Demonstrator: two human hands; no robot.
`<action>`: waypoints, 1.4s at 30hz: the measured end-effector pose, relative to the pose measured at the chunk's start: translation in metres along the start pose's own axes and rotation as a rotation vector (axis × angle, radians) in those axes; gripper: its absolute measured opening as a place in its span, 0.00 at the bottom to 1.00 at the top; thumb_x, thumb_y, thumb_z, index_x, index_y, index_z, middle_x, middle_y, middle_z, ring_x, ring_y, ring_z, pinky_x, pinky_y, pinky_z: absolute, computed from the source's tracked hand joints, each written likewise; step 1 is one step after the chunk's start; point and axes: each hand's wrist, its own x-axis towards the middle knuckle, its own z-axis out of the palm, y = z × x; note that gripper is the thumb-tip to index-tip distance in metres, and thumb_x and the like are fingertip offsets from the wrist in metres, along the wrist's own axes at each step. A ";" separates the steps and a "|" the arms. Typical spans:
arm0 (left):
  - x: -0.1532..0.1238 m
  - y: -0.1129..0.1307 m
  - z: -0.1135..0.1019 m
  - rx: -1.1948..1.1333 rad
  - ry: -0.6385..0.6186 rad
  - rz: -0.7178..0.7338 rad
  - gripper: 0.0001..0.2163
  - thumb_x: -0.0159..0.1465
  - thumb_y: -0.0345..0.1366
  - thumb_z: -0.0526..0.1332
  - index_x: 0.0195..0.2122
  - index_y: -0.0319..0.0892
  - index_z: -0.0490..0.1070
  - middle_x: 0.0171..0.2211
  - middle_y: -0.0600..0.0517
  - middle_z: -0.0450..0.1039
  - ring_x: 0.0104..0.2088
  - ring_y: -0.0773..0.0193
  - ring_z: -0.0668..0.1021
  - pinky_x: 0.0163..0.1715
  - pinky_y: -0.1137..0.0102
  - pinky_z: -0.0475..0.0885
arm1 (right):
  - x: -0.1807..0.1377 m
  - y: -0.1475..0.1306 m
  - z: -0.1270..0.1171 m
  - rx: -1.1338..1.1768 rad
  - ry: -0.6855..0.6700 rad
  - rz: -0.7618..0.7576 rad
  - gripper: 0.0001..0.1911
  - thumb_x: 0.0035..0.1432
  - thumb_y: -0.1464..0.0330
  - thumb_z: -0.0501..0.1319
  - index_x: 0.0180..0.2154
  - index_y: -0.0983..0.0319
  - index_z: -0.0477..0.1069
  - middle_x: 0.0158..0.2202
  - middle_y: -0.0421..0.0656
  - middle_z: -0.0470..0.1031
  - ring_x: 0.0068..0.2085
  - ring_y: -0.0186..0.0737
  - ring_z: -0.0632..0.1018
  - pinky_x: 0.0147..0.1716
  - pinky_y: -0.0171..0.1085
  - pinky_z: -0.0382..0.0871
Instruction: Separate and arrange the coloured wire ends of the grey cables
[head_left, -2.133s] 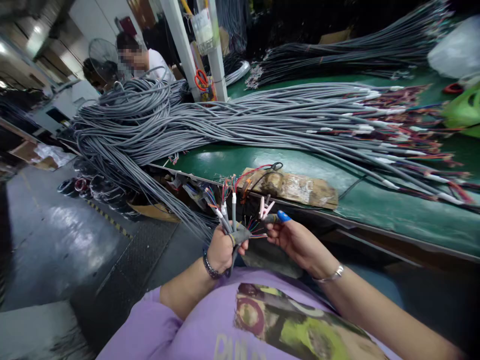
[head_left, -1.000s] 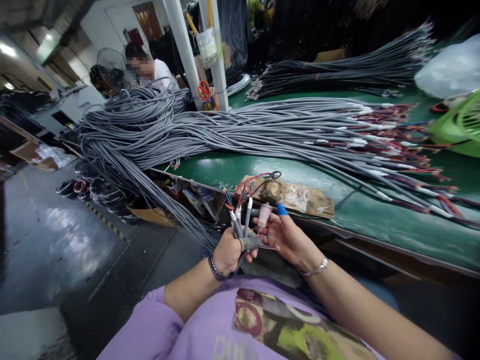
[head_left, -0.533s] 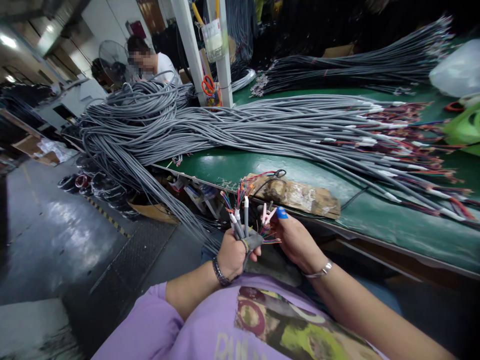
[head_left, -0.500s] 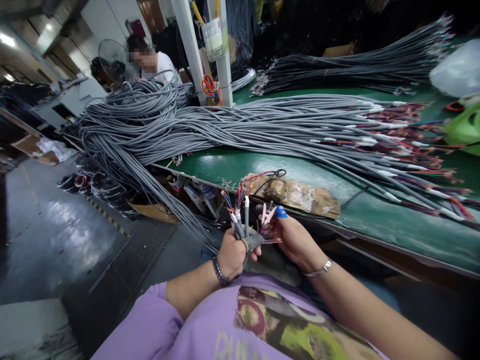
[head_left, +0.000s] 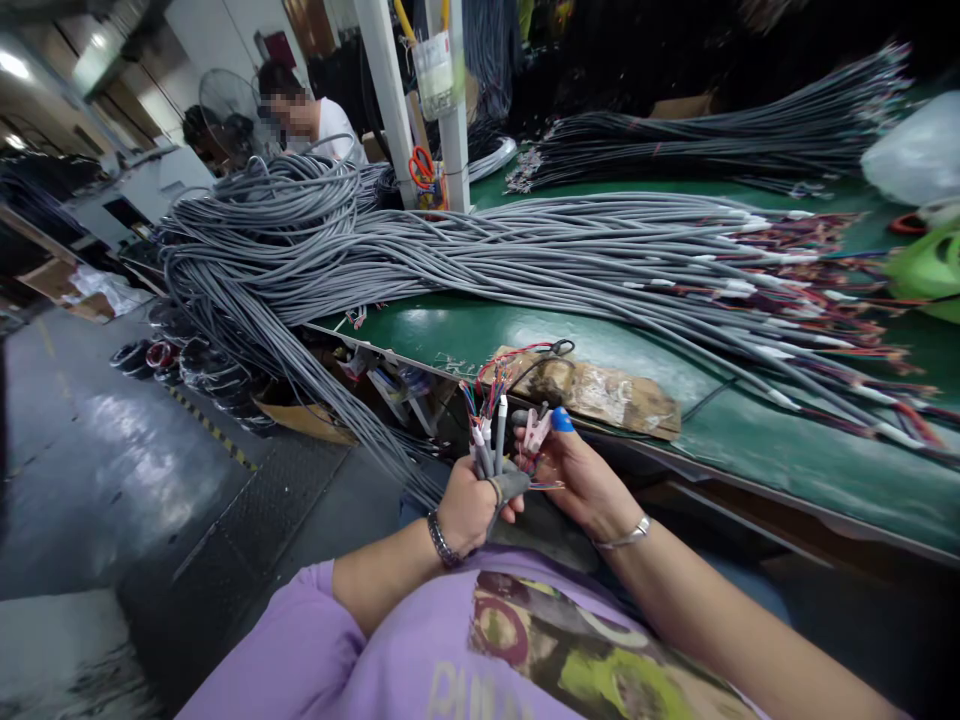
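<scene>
My left hand is closed around several grey cables, whose white-banded ends point up with thin coloured wires fanning out. A grey cover wraps its thumb. Close by on the right, my right hand pinches a small pink clip between thumb and fingers; blue tape covers the thumb tip. Fine coloured wires stick out between the two hands, just below the clip. Exactly what the clip's far end touches is hidden by the fingers.
A green-topped bench carries a long bundle of grey cables, some hanging over its left edge. A worn wooden block lies at the front edge. Behind are a post, orange scissors, black cables and a seated person.
The two arms of the pink clip, spread in a V before, now look closer together in my right hand. The cable ends in my left hand have shifted slightly right.
</scene>
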 end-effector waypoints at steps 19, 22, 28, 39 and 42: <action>-0.006 0.005 0.002 -0.039 0.061 0.008 0.18 0.46 0.47 0.71 0.19 0.38 0.66 0.14 0.55 0.67 0.12 0.73 0.66 0.12 0.76 0.58 | -0.002 -0.003 -0.006 -0.085 -0.094 -0.011 0.12 0.51 0.60 0.68 0.32 0.62 0.76 0.26 0.40 0.76 0.26 0.34 0.73 0.26 0.33 0.68; -0.005 0.007 0.004 -0.052 0.060 0.012 0.18 0.45 0.46 0.71 0.19 0.38 0.66 0.14 0.54 0.67 0.13 0.73 0.66 0.12 0.76 0.58 | -0.003 0.000 -0.007 -0.099 -0.061 -0.075 0.14 0.52 0.56 0.67 0.30 0.61 0.75 0.25 0.40 0.75 0.26 0.35 0.72 0.26 0.35 0.67; -0.003 0.007 0.006 -0.052 0.062 -0.007 0.18 0.46 0.46 0.70 0.20 0.38 0.66 0.14 0.55 0.67 0.13 0.73 0.66 0.12 0.76 0.58 | -0.002 0.005 -0.010 -0.249 0.026 -0.246 0.19 0.52 0.49 0.65 0.27 0.59 0.75 0.22 0.40 0.73 0.25 0.36 0.69 0.25 0.36 0.64; 0.003 0.001 0.008 -0.060 0.063 -0.046 0.15 0.46 0.44 0.70 0.22 0.38 0.68 0.14 0.55 0.66 0.14 0.72 0.66 0.13 0.76 0.59 | 0.004 0.000 0.000 0.030 -0.112 -0.017 0.14 0.50 0.55 0.69 0.30 0.59 0.75 0.25 0.38 0.75 0.24 0.34 0.72 0.28 0.36 0.69; 0.003 -0.001 0.008 -0.064 0.061 -0.052 0.14 0.46 0.42 0.69 0.22 0.38 0.68 0.14 0.55 0.66 0.14 0.72 0.66 0.13 0.77 0.59 | 0.004 -0.001 0.003 0.068 -0.093 -0.001 0.14 0.48 0.57 0.70 0.30 0.59 0.76 0.24 0.37 0.75 0.24 0.33 0.72 0.27 0.34 0.69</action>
